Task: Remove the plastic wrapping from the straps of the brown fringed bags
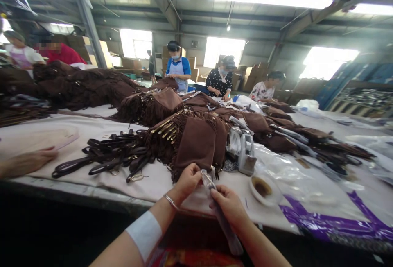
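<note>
My right hand [229, 203] is closed around a long, narrow strap in clear plastic [226, 230], which hangs down past the table edge. At its upper end, the fingers of my left hand [188, 179] are pinched on the clear plastic. Just beyond my hands lies a brown fringed bag [196, 140], with gold-coloured metal bars [168, 130] showing on others beside it. To the left is a heap of dark looped straps [113, 152] with metal clasps. A tape dispenser [246, 152] stands right of the bag.
A white bowl with brown residue [260, 189] sits near the front edge, by clear plastic sheeting [285, 168] and purple packaging [331, 218]. Another person's hand [33, 160] rests at the left. Co-workers [179, 68] stand across the table behind piles of brown bags [89, 82].
</note>
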`<state>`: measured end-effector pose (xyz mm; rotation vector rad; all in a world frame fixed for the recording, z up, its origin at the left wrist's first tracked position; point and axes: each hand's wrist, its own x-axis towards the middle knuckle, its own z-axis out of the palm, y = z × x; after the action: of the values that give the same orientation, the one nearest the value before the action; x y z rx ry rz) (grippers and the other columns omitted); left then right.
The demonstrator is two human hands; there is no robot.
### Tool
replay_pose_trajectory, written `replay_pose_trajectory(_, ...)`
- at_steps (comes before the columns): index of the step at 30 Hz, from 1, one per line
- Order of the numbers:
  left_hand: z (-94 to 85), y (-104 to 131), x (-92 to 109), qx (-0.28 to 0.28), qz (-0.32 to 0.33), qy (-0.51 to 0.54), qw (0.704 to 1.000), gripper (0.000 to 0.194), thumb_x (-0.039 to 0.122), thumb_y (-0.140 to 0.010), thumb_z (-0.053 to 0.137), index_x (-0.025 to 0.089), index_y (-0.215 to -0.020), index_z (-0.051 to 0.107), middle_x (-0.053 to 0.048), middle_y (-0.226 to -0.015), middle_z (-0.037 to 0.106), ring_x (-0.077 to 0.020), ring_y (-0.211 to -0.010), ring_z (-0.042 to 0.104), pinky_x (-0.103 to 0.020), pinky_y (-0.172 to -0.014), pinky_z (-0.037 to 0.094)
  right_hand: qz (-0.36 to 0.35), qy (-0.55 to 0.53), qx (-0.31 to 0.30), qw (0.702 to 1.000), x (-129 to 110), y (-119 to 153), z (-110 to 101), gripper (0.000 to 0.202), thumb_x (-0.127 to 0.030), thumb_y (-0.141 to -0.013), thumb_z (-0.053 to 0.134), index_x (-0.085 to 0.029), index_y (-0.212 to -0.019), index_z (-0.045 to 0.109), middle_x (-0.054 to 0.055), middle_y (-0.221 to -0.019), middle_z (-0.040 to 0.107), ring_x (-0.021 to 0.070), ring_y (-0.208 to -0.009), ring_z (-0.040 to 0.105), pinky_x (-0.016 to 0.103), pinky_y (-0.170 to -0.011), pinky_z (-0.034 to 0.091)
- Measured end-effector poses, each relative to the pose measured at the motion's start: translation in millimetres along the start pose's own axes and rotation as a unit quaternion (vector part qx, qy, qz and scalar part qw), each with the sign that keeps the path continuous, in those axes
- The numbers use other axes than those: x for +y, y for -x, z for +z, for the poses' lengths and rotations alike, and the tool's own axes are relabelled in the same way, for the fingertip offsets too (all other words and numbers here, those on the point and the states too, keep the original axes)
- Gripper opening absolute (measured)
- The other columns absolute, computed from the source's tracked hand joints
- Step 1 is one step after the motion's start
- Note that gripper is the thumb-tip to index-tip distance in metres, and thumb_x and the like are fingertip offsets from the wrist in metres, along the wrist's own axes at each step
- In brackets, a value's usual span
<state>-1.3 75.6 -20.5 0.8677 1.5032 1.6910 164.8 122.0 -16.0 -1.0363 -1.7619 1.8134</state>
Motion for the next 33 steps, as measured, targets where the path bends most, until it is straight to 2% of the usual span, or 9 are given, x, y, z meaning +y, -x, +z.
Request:
replay_pose_trajectory(5,-7.0,-2.2,-3.0,0.048,0.031,-0.082,0.995,0.014,0.023,-0.076,0.061,0.020,-0.067,0.051,0.004,-0.058,0.050,-0.0104,-0.053,0.042,-0.022,-0.054,0.030,0.102,-0.009,-0.089,0.991,2.3,19.9,12.5,0.030,-0.048,-0.073,0.059,-0.019,-0.072,0.055,0.001,-0.057,0.064,0.0161,-0.043,0.057,0.025,-0.041,0.040)
replay_pose_trajectory(9,-6.6,5.6,-2.2,0.106,0.099,-0.248,0.958,0.013,0.018,-0.077,0.061,0.020,-0.065,0.057,0.000,-0.063,0.057,-0.0133,-0.061,0.049,-0.025,-0.064,0.034,0.060,0.145,-0.045,0.987,-2.4,28.8,16.8,0.023,-0.035,-0.080,0.050,-0.021,-0.062,0.052,0.004,-0.050,0.061,0.0176,-0.040,0.055,0.026,-0.040,0.038)
replay_pose_trajectory(12,-0.3,18.9,-0.5,0.122,0.009,-0.255,0.959,0.025,0.034,-0.083,0.059,0.019,-0.062,0.058,-0.003,-0.060,0.058,-0.0154,-0.059,0.053,-0.027,-0.060,0.036,-0.047,0.368,-0.003,0.929,-12.9,29.6,21.6,0.021,-0.022,-0.081,0.051,-0.018,-0.062,0.060,0.013,-0.062,0.069,0.0231,-0.058,0.066,0.029,-0.052,0.043)
replay_pose_trajectory(16,8.5,36.1,5.8,0.019,-0.149,-0.194,0.969,0.046,0.056,-0.082,0.054,0.015,-0.064,0.063,-0.005,-0.058,0.061,-0.0177,-0.054,0.056,-0.028,-0.052,0.038,-0.084,0.555,-0.018,0.827,-26.6,33.7,38.2,0.021,-0.012,-0.079,0.052,-0.011,-0.084,0.072,0.021,-0.081,0.073,0.0298,-0.075,0.070,0.033,-0.064,0.046)
replay_pose_trajectory(18,8.1,39.2,11.6,0.004,-0.151,-0.191,0.970,0.040,0.051,-0.078,0.061,0.013,-0.065,0.063,-0.005,-0.061,0.063,-0.0174,-0.059,0.057,-0.027,-0.055,0.040,-0.113,0.536,-0.048,0.835,-29.6,33.0,42.8,0.022,-0.020,-0.083,0.053,-0.012,-0.088,0.073,0.018,-0.083,0.074,0.0284,-0.076,0.070,0.032,-0.065,0.046)
replay_pose_trajectory(20,2.8,38.3,18.2,0.006,-0.177,-0.155,0.972,0.033,0.043,-0.077,0.063,0.013,-0.065,0.061,-0.003,-0.060,0.061,-0.0147,-0.058,0.055,-0.026,-0.055,0.040,-0.148,0.453,-0.059,0.877,-27.9,25.7,39.6,0.028,-0.033,-0.088,0.051,-0.015,-0.081,0.072,0.013,-0.081,0.074,0.0243,-0.074,0.069,0.029,-0.065,0.046)
replay_pose_trajectory(24,-12.1,33.4,26.7,-0.058,-0.302,0.031,0.951,0.023,0.035,-0.075,0.065,0.014,-0.079,0.057,0.003,-0.061,0.053,-0.0053,-0.046,0.041,-0.019,-0.045,0.031,-0.158,0.272,0.024,0.949,-14.7,-7.1,19.3,0.031,-0.032,-0.090,0.045,-0.018,-0.083,0.072,0.005,-0.075,0.072,0.0180,-0.069,0.066,0.026,-0.065,0.046)
replay_pose_trajectory(27,-16.2,32.0,23.9,-0.097,-0.322,0.094,0.937,0.028,0.034,-0.072,0.069,0.014,-0.087,0.056,0.005,-0.065,0.049,-0.0012,-0.043,0.032,-0.016,-0.041,0.020,-0.168,0.216,0.070,0.959,-8.8,-29.5,11.5,0.024,-0.028,-0.085,0.051,-0.018,-0.088,0.072,0.005,-0.082,0.073,0.0184,-0.077,0.066,0.026,-0.072,0.046)
replay_pose_trajectory(33,-11.6,37.1,17.3,-0.114,-0.297,0.051,0.947,0.040,0.048,-0.071,0.070,0.016,-0.086,0.052,0.004,-0.070,0.050,-0.0013,-0.044,0.031,-0.017,-0.041,0.015,-0.171,0.263,0.094,0.945,-12.0,-42.5,23.1,0.019,-0.024,-0.080,0.054,-0.019,-0.075,0.072,0.005,-0.076,0.072,0.0182,-0.073,0.064,0.027,-0.069,0.043)
